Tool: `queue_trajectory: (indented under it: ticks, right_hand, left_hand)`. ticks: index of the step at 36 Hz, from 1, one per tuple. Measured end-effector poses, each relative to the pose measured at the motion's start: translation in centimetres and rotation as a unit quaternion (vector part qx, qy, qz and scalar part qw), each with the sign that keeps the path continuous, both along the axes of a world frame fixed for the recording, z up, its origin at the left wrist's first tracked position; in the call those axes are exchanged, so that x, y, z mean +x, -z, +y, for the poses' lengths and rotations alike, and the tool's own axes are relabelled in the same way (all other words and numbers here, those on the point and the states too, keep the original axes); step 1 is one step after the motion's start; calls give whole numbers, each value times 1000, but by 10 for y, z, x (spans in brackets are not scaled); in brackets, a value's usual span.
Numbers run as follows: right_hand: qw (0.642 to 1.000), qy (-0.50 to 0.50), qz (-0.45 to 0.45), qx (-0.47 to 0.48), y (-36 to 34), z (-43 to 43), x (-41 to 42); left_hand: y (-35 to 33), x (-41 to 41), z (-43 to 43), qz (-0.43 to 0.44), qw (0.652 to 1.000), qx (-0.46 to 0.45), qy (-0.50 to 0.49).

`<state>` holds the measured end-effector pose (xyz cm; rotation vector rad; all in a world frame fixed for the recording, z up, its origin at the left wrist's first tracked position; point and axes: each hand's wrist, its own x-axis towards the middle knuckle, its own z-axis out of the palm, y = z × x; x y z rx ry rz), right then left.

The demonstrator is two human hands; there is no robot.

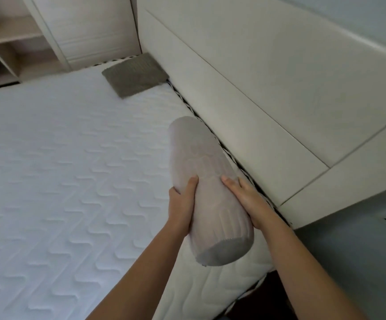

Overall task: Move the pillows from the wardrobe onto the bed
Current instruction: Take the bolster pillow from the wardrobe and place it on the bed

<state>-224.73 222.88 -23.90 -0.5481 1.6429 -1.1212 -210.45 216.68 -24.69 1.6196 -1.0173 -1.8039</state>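
Observation:
A pale beige bolster pillow (201, 172), long and round, lies lengthwise over the bed (60, 169) by its right edge, close to the headboard. My left hand (182, 204) grips its left side and my right hand (249, 202) presses its right side. Whether its far end touches the mattress I cannot tell. A flat grey-brown square pillow (135, 75) rests on the far corner of the white quilted mattress, against the headboard. The wardrobe (9, 42) stands beyond the bed at top left, with open shelves.
A tall cream padded headboard (268, 77) runs along the mattress's right side. A white wardrobe door panel (88, 31) stands at the back. Dark floor (275, 294) shows beside the near right corner of the bed.

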Motion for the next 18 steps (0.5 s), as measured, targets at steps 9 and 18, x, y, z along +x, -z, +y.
queue_trajectory:
  ticks: [9,18]
  right_hand:
    - [1000,-19,-13,11,30,-36,-73]
    - [999,-31,13,32,55,-41,-124]
  left_hand:
    - [21,-60,-21,-49,994,-9,100]
    - [42,-108,-24,-104,981,-20,164]
